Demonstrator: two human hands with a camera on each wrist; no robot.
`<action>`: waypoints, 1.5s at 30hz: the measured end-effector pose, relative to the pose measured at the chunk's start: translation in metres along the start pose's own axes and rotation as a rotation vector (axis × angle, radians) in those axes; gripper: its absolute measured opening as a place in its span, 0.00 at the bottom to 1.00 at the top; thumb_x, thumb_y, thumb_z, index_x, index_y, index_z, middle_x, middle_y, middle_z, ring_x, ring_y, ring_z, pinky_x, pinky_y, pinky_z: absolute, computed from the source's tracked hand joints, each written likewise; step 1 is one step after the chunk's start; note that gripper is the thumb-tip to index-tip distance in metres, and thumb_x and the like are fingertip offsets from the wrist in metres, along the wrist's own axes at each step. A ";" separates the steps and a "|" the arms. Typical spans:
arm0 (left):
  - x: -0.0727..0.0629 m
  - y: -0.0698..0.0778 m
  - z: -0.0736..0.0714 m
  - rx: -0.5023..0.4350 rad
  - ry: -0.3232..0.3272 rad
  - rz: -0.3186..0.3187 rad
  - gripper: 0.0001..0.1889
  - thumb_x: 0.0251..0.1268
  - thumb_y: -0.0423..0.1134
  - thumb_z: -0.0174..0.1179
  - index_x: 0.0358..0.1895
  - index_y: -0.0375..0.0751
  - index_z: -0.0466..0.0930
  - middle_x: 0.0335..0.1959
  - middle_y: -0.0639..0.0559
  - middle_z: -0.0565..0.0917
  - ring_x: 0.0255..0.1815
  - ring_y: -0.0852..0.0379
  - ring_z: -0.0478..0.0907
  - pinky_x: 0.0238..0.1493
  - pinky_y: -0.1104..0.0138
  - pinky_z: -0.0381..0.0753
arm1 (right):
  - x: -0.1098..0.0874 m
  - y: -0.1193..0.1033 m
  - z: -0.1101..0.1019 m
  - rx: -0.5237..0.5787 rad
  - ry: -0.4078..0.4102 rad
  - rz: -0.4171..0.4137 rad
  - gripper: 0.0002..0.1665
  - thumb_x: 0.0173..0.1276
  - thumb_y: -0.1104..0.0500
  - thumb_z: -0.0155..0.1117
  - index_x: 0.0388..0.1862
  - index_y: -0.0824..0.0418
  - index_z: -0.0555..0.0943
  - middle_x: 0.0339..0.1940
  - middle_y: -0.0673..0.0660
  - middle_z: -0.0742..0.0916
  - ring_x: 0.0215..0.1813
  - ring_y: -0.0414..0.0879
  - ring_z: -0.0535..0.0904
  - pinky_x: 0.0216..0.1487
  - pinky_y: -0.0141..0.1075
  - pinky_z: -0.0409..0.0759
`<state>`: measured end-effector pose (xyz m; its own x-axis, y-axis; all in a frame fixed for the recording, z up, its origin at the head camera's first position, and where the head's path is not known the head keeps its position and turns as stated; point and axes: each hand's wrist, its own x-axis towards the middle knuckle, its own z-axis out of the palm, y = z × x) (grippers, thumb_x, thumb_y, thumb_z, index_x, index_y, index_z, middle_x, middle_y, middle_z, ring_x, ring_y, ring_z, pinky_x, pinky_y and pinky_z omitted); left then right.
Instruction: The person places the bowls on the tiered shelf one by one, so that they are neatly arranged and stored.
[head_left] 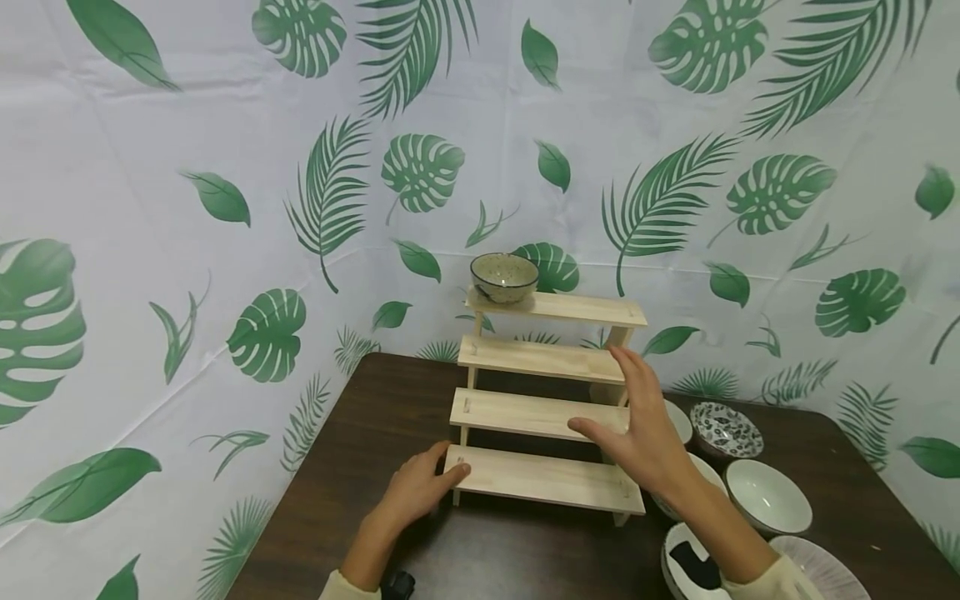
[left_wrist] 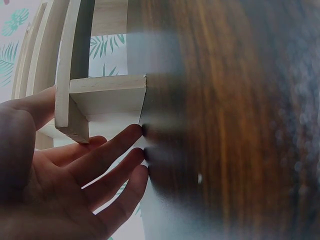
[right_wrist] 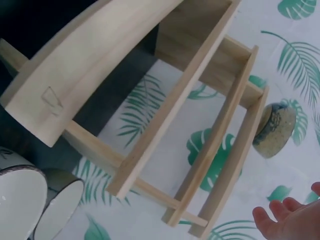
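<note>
A stepped wooden shelf stand with several tiers stands on the table. At the left end of its lowest board is my left hand, the thumb on top and the index finger by the edge; the left wrist view shows the other fingers reaching down to the tabletop. My right hand is in front of the stand's right side, thumb and fingers spread, holding nothing. On the left end of the top board sits a speckled beige bowl with a dark rim, also visible in the right wrist view.
Right of the stand, several bowls crowd the dark wooden table: a black-and-white patterned bowl, a pale bowl, a white bowl with a black patch, and a ribbed dish. Leaf-print cloth hangs behind.
</note>
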<state>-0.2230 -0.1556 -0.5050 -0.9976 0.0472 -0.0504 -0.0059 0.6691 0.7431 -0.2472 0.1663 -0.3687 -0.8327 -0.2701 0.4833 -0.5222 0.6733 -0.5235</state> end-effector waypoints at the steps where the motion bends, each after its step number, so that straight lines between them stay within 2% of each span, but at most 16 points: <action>1: 0.000 0.000 0.000 0.001 0.000 0.001 0.39 0.71 0.61 0.60 0.73 0.34 0.71 0.65 0.31 0.80 0.65 0.29 0.77 0.61 0.30 0.70 | -0.002 0.001 0.000 -0.001 0.002 0.000 0.66 0.59 0.45 0.81 0.86 0.44 0.49 0.84 0.63 0.58 0.81 0.67 0.56 0.66 0.74 0.64; 14: 0.000 -0.002 0.000 -0.006 -0.010 -0.004 0.39 0.71 0.62 0.59 0.74 0.34 0.70 0.66 0.32 0.80 0.65 0.29 0.77 0.62 0.30 0.71 | -0.019 0.008 -0.004 -0.025 -0.009 0.009 0.65 0.60 0.46 0.81 0.86 0.48 0.49 0.83 0.66 0.59 0.80 0.68 0.56 0.65 0.73 0.64; 26: -0.001 -0.002 -0.001 -0.005 -0.018 -0.010 0.39 0.72 0.61 0.59 0.74 0.34 0.69 0.66 0.32 0.80 0.65 0.29 0.77 0.62 0.29 0.70 | -0.036 0.006 -0.006 -0.027 -0.031 0.012 0.68 0.59 0.45 0.82 0.87 0.46 0.47 0.84 0.65 0.58 0.81 0.68 0.55 0.65 0.72 0.63; 31: -0.002 -0.001 0.000 -0.005 -0.021 -0.014 0.40 0.72 0.62 0.59 0.74 0.34 0.69 0.66 0.32 0.80 0.65 0.29 0.77 0.62 0.29 0.70 | -0.047 0.002 -0.007 -0.041 -0.044 0.038 0.67 0.59 0.44 0.81 0.87 0.46 0.47 0.84 0.65 0.58 0.81 0.68 0.55 0.63 0.73 0.65; 37: -0.003 0.000 0.000 0.004 -0.015 -0.005 0.39 0.72 0.61 0.60 0.74 0.34 0.69 0.66 0.32 0.80 0.65 0.29 0.78 0.61 0.29 0.70 | -0.062 -0.003 -0.012 -0.012 -0.037 0.046 0.67 0.59 0.47 0.82 0.87 0.44 0.47 0.84 0.62 0.57 0.81 0.68 0.55 0.62 0.72 0.66; 45: -0.004 0.001 0.001 -0.004 -0.014 -0.008 0.39 0.72 0.61 0.59 0.74 0.35 0.69 0.67 0.32 0.80 0.66 0.29 0.76 0.63 0.29 0.69 | -0.082 -0.006 -0.017 -0.015 -0.042 0.081 0.67 0.58 0.48 0.82 0.86 0.42 0.47 0.84 0.63 0.57 0.80 0.68 0.54 0.61 0.73 0.63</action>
<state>-0.2193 -0.1548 -0.5047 -0.9965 0.0521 -0.0655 -0.0141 0.6667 0.7452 -0.1724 0.1962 -0.3931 -0.8795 -0.2428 0.4092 -0.4500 0.7042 -0.5492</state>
